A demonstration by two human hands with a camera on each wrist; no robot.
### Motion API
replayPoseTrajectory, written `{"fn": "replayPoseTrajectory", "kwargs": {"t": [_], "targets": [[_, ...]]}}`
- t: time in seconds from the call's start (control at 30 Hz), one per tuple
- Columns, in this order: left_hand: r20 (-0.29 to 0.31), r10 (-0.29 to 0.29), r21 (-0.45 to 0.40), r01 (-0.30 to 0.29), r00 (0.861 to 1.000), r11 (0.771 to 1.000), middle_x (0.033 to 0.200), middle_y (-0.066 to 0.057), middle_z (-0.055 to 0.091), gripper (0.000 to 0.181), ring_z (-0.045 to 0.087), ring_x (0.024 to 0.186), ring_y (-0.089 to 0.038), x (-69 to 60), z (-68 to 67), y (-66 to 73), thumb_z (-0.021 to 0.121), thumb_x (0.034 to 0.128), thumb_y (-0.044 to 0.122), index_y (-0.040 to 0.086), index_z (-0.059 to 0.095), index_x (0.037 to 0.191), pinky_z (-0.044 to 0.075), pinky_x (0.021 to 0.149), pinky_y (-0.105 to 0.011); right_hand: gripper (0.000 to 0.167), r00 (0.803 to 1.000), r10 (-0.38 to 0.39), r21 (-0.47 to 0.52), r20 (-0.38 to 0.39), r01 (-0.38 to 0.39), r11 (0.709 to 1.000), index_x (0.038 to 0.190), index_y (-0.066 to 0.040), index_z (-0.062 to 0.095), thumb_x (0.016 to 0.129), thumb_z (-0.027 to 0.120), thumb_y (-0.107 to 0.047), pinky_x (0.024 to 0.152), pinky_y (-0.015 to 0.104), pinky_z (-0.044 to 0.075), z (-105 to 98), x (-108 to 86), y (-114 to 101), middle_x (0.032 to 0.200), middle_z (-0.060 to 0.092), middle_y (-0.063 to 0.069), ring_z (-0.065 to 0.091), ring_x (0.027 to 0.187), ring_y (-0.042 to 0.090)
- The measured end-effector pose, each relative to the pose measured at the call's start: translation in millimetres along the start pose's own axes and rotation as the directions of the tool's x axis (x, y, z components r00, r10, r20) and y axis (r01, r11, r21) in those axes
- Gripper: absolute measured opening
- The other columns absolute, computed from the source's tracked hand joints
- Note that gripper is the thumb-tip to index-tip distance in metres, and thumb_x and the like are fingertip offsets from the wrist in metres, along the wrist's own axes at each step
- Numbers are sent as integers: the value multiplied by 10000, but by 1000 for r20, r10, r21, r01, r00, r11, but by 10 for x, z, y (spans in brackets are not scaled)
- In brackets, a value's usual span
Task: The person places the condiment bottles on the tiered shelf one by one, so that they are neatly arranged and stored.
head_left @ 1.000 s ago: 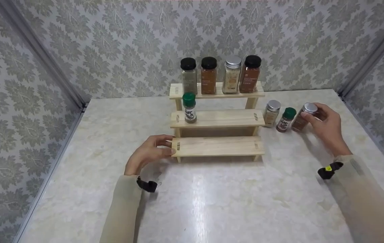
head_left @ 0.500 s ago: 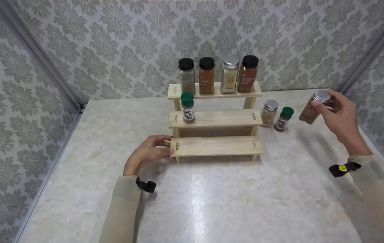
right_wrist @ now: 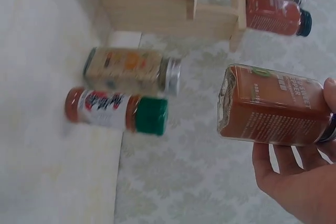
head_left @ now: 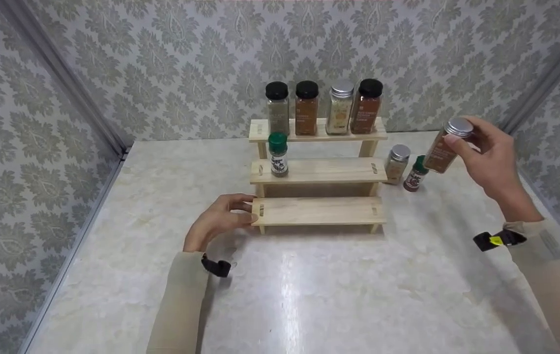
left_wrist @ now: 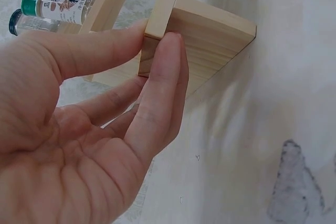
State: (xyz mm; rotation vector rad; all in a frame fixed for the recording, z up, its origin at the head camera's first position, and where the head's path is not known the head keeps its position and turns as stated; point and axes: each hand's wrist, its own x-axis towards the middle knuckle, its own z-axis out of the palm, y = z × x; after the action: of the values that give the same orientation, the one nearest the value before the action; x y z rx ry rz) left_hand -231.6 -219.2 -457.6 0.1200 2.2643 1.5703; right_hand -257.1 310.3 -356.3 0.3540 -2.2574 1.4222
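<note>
My right hand [head_left: 493, 157] grips a spice jar [head_left: 441, 151] of reddish-brown powder with a silver lid, near its top. The jar is tilted in the air, above and right of a green-capped spice bottle [head_left: 415, 178] on the table. In the right wrist view the jar [right_wrist: 278, 106] shows its base and printed label. My left hand [head_left: 221, 220] pinches the left end of the lowest step of a wooden three-tier rack [head_left: 319, 211]. The left wrist view shows thumb and fingers on the edge of that board [left_wrist: 163, 9].
Another silver-lidded jar [head_left: 397, 166] stands beside the rack's right end. Several jars, among them a black-lidded one [head_left: 306, 110], line the top tier. A second green-capped bottle [head_left: 279, 156] stands at the left of the middle tier. Patterned walls [head_left: 186, 64] enclose the table.
My right hand has lifted the reddish-brown jar off the table, moved it right, then a little back left and higher. My left hand stays at the rack.
</note>
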Motion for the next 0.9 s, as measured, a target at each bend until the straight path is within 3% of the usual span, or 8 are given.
{"fn": "replayPoseTrajectory", "kwargs": {"t": [0.2,0.47,0.9], "targets": [[-8,-2,5,3,1000,1000,1380,-206,664,546,693,1183,-304,3,-14,-2,750,976,85,58,595,1500,573,996,-364,404,997,-39,35,70,36,999,1443,14,620,1057,669,-92,938,120,531,268,55,-230,1235,643,-92,639,1177,68],[-13,-10,-20,10,1000,1000,1397,-199,652,545,689,1195,-303,4,3,-12,745,973,70,63,595,1497,592,1007,-390,422,985,-34,62,168,24,998,1460,2,597,1067,666,-136,943,121,548,610,164,-424,1256,628,-63,626,1211,81],[-16,-16,-28,15,1000,999,1354,-172,677,561,718,1113,-245,0,14,6,749,960,62,68,592,1498,594,971,-344,428,967,-57,117,247,29,993,1452,-14,607,1052,694,-140,980,197,549,1127,251,-650,1284,645,9,639,1206,100]]}}
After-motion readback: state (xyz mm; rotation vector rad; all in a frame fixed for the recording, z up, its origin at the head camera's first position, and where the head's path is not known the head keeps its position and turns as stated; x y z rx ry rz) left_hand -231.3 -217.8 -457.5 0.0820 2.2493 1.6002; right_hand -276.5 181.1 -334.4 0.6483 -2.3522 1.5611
